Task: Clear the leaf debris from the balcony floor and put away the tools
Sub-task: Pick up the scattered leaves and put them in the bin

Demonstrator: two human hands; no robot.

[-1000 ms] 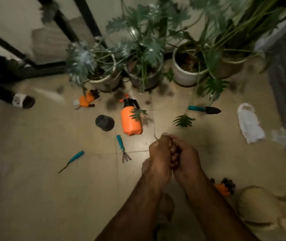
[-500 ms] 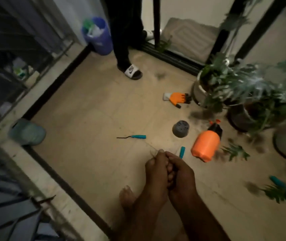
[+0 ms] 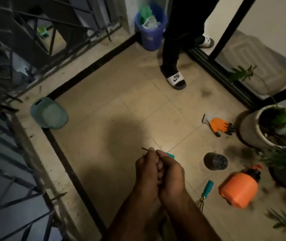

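- A thin dark stem [image 3: 145, 148] pokes out at 10 o'clock from the top of the left hand [image 3: 146, 169], pinched at the fingers [image 3: 151, 150].
- The right hand [image 3: 171, 173] is pressed against the left, its fingers curled in tight; I cannot tell what they enclose.
- Both hands hang over the tiled floor [image 3: 121, 119] at the picture's 6 o'clock.
- Green leaf pieces [image 3: 285, 222] lie on the floor at 4 o'clock of the hands, with dark soil smudges near them.
- A teal handle [image 3: 171, 155] peeps out just behind the right hand, the rest hidden.
- A hand rake [image 3: 206, 190] with a teal grip lies at 3 o'clock, and the orange sprayer [image 3: 238, 189] lies on its side beyond it.
- A dark small pot [image 3: 215, 161] lies tipped at 2 o'clock, with an orange glove [image 3: 219, 126] further out beside a potted plant [image 3: 253, 129].
- A blue bin [image 3: 150, 30] stands in the corner at 12 o'clock, and another person's slipper [image 3: 175, 80] is planted between it and the hands.
- A green cap [image 3: 49, 113] rests at 10 o'clock on the ledge.
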